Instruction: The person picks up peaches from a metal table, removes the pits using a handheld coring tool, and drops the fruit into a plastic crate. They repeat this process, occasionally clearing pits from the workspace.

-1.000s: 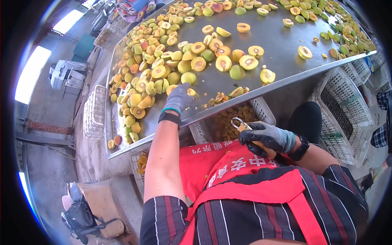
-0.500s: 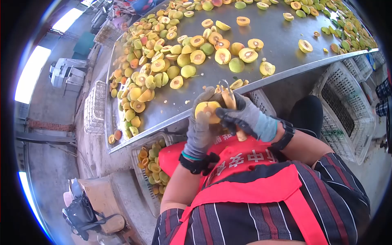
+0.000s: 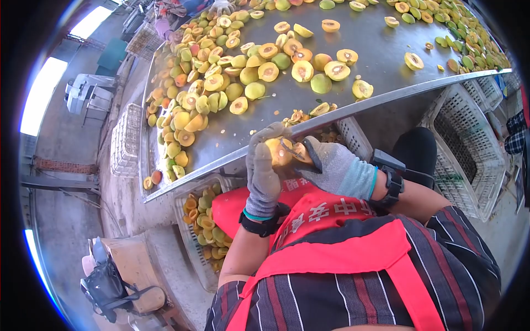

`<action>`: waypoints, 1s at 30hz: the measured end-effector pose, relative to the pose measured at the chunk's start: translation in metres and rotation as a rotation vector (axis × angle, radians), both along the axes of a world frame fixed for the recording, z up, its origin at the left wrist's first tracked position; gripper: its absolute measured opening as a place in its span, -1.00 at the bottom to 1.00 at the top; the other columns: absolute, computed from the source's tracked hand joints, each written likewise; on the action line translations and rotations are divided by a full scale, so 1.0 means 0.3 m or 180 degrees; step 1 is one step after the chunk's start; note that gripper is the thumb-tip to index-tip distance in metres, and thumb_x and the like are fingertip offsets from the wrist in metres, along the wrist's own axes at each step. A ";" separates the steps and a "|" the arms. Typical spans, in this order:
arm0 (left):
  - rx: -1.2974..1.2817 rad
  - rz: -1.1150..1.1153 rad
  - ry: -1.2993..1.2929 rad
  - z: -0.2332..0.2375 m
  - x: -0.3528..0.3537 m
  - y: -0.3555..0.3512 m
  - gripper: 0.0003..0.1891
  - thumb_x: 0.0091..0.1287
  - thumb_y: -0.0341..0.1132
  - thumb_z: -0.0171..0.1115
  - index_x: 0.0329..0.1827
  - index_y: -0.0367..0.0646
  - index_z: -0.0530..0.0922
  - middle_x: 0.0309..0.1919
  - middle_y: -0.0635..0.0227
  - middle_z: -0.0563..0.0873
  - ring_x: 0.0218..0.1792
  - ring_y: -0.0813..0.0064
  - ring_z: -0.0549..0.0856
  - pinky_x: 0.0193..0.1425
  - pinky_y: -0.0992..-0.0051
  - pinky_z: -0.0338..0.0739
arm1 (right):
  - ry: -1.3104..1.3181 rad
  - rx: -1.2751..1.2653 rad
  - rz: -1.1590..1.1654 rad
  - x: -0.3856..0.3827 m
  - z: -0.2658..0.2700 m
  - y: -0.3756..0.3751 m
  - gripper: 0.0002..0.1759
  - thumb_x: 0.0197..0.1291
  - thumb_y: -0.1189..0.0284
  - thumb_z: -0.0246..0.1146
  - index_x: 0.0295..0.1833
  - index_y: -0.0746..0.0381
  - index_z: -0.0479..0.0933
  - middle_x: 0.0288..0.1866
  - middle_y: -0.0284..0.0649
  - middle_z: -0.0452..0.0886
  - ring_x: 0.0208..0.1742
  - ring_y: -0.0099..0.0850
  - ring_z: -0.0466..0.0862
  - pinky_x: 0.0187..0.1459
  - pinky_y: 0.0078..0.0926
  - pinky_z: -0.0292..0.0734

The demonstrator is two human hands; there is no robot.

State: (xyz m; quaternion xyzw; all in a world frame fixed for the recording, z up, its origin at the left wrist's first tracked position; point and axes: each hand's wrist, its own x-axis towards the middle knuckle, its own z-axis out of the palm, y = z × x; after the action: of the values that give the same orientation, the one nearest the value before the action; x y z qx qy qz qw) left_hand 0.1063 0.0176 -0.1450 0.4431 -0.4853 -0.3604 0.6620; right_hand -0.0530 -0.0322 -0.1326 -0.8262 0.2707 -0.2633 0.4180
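Gotta be a fruit-processing workshop, judging by how it's looking. A big metal-topped table (image 3: pixel 381 60) is carrying heaps of halved fruit (image 3: pixel 268 71), way more than a household amount, and white plastic crates (image 3: pixel 126 140) are standing around it, with one by the near edge holding even more. The worker is wearing a red apron (image 3: pixel 337 251) with printed lettering plus grey work gloves (image 3: pixel 264 185), and another person (image 3: pixel 190 6) is showing at the far corner. Some boxy pale equipment (image 3: pixel 88 96) is sitting off to the left.
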 end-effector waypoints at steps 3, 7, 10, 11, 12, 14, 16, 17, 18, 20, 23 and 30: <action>-0.0010 0.0108 0.0051 0.009 -0.019 0.001 -0.62 0.43 -0.10 -0.16 -0.03 -0.27 0.42 -0.04 0.13 0.56 -0.03 0.32 0.57 0.14 0.35 0.41 | -0.0007 -0.0153 -0.0013 0.006 -0.007 0.008 -0.55 0.11 0.23 0.22 -0.04 0.34 0.32 -0.36 0.09 0.56 -0.35 0.04 0.59 -0.34 -0.12 0.49; -0.0047 0.0073 -0.0086 0.017 -0.019 0.009 -0.70 0.42 -0.17 -0.10 -0.10 -0.26 0.43 -0.09 0.14 0.57 -0.07 0.33 0.58 0.12 0.35 0.42 | 0.0268 0.0042 0.0059 0.017 0.020 0.026 -0.59 0.11 0.28 0.20 -0.07 0.35 0.32 -0.40 0.09 0.56 -0.37 0.04 0.59 -0.35 -0.12 0.49; 0.0067 -0.0001 0.0114 0.010 -0.001 0.004 -0.74 0.41 -0.20 -0.06 -0.14 -0.26 0.44 -0.17 0.16 0.59 -0.14 0.34 0.59 0.06 0.36 0.45 | 0.0060 0.0162 0.0202 0.023 -0.012 0.025 -0.62 0.10 0.31 0.18 -0.08 0.35 0.32 -0.40 0.08 0.56 -0.37 0.04 0.59 -0.34 -0.13 0.50; 0.0124 -0.0096 0.0100 0.011 0.005 0.001 -0.74 0.41 -0.21 -0.05 -0.17 -0.26 0.45 -0.20 0.17 0.59 -0.17 0.36 0.59 0.03 0.38 0.46 | 0.0012 0.0253 0.0307 0.022 -0.018 0.022 -0.63 0.10 0.31 0.17 -0.09 0.34 0.32 -0.39 0.08 0.56 -0.37 0.03 0.59 -0.33 -0.14 0.51; 0.0179 -0.0189 0.0090 0.010 0.007 -0.001 -0.75 0.41 -0.22 -0.04 -0.20 -0.26 0.45 -0.23 0.18 0.60 -0.20 0.37 0.59 -0.01 0.39 0.47 | 0.0018 0.0258 0.0308 0.019 -0.007 0.017 -0.63 0.10 0.31 0.17 -0.09 0.34 0.32 -0.39 0.08 0.56 -0.37 0.03 0.59 -0.33 -0.14 0.51; 0.0199 -0.0126 0.0113 0.000 0.000 -0.001 -0.76 0.40 -0.23 -0.04 -0.22 -0.26 0.46 -0.24 0.18 0.60 -0.21 0.37 0.59 -0.03 0.40 0.48 | 0.1130 0.0259 0.0370 0.008 0.037 0.011 -0.65 0.10 0.31 0.15 -0.08 0.30 0.35 -0.32 0.08 0.56 -0.29 0.03 0.59 -0.27 -0.16 0.52; 0.0207 -0.0074 0.0119 0.001 -0.016 -0.004 -0.76 0.40 -0.25 -0.04 -0.24 -0.26 0.47 -0.26 0.18 0.60 -0.22 0.38 0.59 -0.05 0.41 0.48 | 0.0818 0.0798 0.0685 0.008 0.105 0.010 -0.67 0.09 0.33 0.14 -0.07 0.28 0.36 -0.28 0.08 0.55 -0.26 0.02 0.59 -0.23 -0.17 0.52; 0.0154 -0.0063 0.0190 0.008 -0.031 -0.002 -0.77 0.40 -0.28 -0.05 -0.25 -0.27 0.47 -0.27 0.21 0.60 -0.21 0.45 0.56 -0.03 0.44 0.45 | 0.0498 0.1336 0.0996 0.009 0.121 0.010 -0.68 0.09 0.34 0.12 -0.06 0.26 0.38 -0.25 0.08 0.55 -0.24 0.01 0.59 -0.20 -0.18 0.51; 0.0107 -0.0049 0.0263 0.016 -0.041 0.001 -0.78 0.39 -0.30 -0.06 -0.26 -0.29 0.47 -0.28 0.25 0.60 -0.20 0.51 0.54 -0.01 0.48 0.42 | 0.0501 0.1342 0.0999 0.009 0.096 0.022 -0.68 0.09 0.34 0.12 -0.06 0.26 0.38 -0.25 0.08 0.55 -0.24 0.01 0.59 -0.20 -0.18 0.51; 0.0159 -0.0115 0.0022 0.035 -0.034 -0.007 -0.78 0.39 -0.31 -0.06 -0.27 -0.29 0.48 -0.29 0.25 0.61 -0.22 0.51 0.54 -0.03 0.50 0.42 | -0.0040 0.0764 0.0600 0.008 0.025 0.056 -0.70 0.08 0.36 0.10 -0.07 0.25 0.41 -0.22 0.07 0.54 -0.23 -0.01 0.59 -0.17 -0.19 0.51; 0.0413 -0.0321 -0.0184 0.043 -0.006 -0.012 -0.78 0.38 -0.33 -0.06 -0.28 -0.30 0.49 -0.32 0.25 0.62 -0.24 0.52 0.55 -0.05 0.52 0.43 | 0.0388 0.0533 0.0722 0.002 0.012 0.020 -0.73 0.08 0.36 0.10 -0.12 0.27 0.43 -0.27 0.04 0.56 -0.24 -0.04 0.59 -0.19 -0.20 0.52; 0.0571 -0.0451 0.0287 0.033 -0.019 -0.049 -0.77 0.35 -0.34 -0.04 -0.30 -0.33 0.51 -0.34 0.22 0.64 -0.30 0.50 0.58 -0.12 0.50 0.47 | 0.0824 0.3108 0.1116 0.000 0.066 -0.002 -0.76 0.08 0.32 0.16 -0.26 0.29 0.44 -0.56 -0.16 0.55 -0.55 -0.33 0.58 -0.44 -0.39 0.50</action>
State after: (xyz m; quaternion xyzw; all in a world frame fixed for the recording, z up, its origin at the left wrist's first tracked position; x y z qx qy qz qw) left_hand 0.1007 0.0030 -0.1351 0.4485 -0.4509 -0.4677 0.6138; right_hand -0.0529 -0.0327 -0.1128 -0.5942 0.2690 0.0711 0.7547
